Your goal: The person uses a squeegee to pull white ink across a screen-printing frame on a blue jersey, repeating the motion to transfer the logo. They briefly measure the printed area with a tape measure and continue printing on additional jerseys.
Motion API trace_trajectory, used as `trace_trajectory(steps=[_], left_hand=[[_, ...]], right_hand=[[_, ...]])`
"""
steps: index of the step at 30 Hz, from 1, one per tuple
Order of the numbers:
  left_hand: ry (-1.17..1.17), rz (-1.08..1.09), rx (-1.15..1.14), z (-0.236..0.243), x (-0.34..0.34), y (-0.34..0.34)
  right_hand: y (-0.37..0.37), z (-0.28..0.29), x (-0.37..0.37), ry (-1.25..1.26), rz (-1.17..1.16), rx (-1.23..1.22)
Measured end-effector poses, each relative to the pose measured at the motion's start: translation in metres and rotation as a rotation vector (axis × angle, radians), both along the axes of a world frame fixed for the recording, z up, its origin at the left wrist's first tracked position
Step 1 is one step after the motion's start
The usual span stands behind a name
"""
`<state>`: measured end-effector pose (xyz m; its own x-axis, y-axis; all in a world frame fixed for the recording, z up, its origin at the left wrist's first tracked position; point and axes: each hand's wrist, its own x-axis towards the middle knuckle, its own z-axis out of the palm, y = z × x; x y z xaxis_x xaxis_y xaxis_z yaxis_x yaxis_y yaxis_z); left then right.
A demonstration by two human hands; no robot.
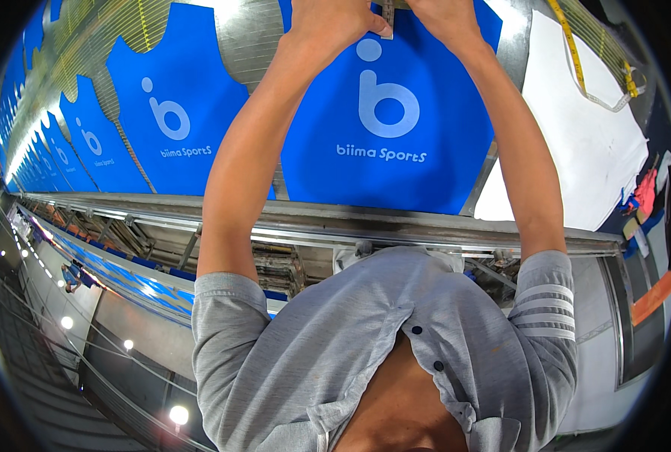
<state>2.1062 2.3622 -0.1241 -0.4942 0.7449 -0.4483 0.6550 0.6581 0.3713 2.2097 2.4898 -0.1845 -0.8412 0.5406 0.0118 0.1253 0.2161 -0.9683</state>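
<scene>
A blue fabric panel (388, 181) with pale printing lies flat on the long worktable in front of me. At its top, my left hand (332, 22) rests with the thumb touching a short, pale measuring strip (387, 19). My right hand (445, 19) is just right of that strip on the panel's upper part. The fingers of both hands are mostly cut off by the top of the picture, so their grip is hidden.
More blue panels (166, 173) line the table leftward. A white sheet (546, 151), yellow tape measure (573, 45) and coloured scraps (644, 192) lie rightward. A metal rail (162, 200) edges the table. A distant person (72, 277) is at the far left.
</scene>
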Motion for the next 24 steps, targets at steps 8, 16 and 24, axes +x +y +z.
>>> trace_trajectory(steps=[8,16,24], left_hand=[[0.020,-0.015,0.019,-0.0005,0.0007,-0.0004],[0.054,-0.028,0.068,-0.0027,0.0018,-0.0030],[0.075,-0.041,0.080,-0.0055,0.0008,-0.0036]], right_hand=[[-0.0006,-0.0019,0.0014,0.031,0.005,0.053],[0.0002,-0.0013,0.0022,0.046,0.026,0.043],[0.0002,-0.0024,0.0020,0.063,0.038,0.023]])
